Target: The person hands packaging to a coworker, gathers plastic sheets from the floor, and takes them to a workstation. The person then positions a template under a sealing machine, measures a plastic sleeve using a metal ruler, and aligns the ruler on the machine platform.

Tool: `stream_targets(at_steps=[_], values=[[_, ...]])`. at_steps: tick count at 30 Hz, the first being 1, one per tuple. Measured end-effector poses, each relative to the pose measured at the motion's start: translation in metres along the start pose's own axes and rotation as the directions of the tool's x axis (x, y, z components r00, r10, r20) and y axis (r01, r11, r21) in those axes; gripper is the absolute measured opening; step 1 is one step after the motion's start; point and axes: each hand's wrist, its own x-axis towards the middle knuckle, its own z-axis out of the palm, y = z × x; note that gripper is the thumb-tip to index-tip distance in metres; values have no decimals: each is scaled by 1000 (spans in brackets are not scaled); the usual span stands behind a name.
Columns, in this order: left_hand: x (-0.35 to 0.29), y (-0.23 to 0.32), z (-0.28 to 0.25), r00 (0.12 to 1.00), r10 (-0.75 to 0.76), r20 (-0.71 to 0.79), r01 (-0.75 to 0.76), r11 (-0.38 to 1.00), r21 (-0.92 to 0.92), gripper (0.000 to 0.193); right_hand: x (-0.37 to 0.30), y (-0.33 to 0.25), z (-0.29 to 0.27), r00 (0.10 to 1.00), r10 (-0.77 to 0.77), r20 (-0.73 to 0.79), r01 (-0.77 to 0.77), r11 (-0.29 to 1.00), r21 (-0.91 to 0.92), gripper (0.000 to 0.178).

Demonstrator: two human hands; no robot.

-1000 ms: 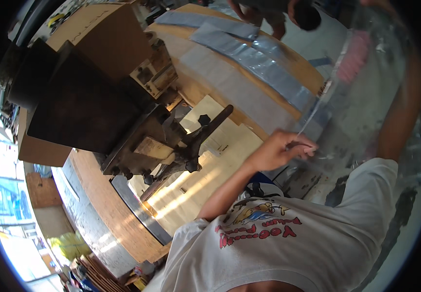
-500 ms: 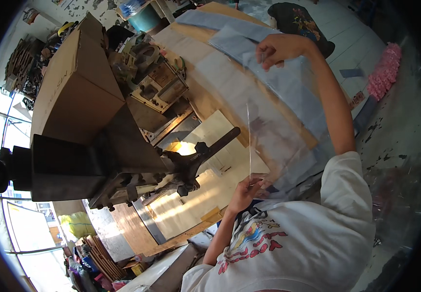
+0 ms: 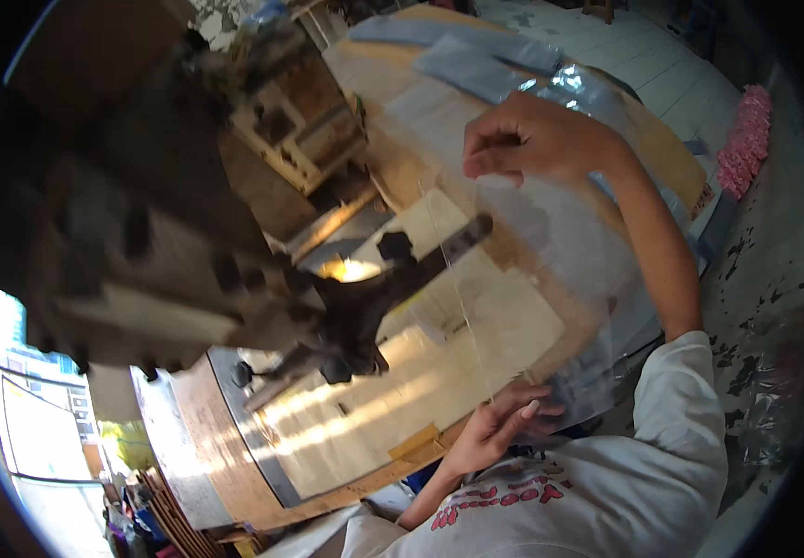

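A clear plastic sheet or bag (image 3: 537, 298) is stretched between my two hands, its straight edge crossing above the cream board (image 3: 365, 423). My right hand (image 3: 537, 139) pinches its far end with bent fingers. At the near end, close to my shirt, my left hand (image 3: 495, 432) grips the plastic, with some fingers seen through the film. To the left of the sheet's edge stands a dark metal machine (image 3: 346, 312) with black knobs. Its bar (image 3: 462, 242) reaches toward the sheet; whether they touch I cannot tell.
Flat bluish plastic pieces (image 3: 471, 70) lie on the far part of the table. A beige control box (image 3: 299, 130) stands behind the machine. Brown tape (image 3: 418, 445) is on the board's near edge. A pink fluffy roll (image 3: 744, 139) is at the far right.
Both hands have brought the plastic over the board, near the machine's bar. My right hand has come nearer. The view has shifted, and the machine looms larger at the left.
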Motion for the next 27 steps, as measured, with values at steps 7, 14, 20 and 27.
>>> stream_targets(at_steps=[7,14,20,27], values=[[-85,-69,3,927,125,-354,-160,984,-74,44,-27,-31,136,942,-139,-307,5,917,-398,22],[-146,-118,4,806,129,-578,-236,965,-114,41,-100,-55,298,986,-117,-115,82,959,-273,44],[-211,-94,-35,876,210,-435,270,535,801,31,-87,-57,346,988,-152,-6,131,872,-471,53],[-182,11,-111,816,557,-154,219,-52,974,46,-49,-54,361,972,-235,30,221,854,-471,51]])
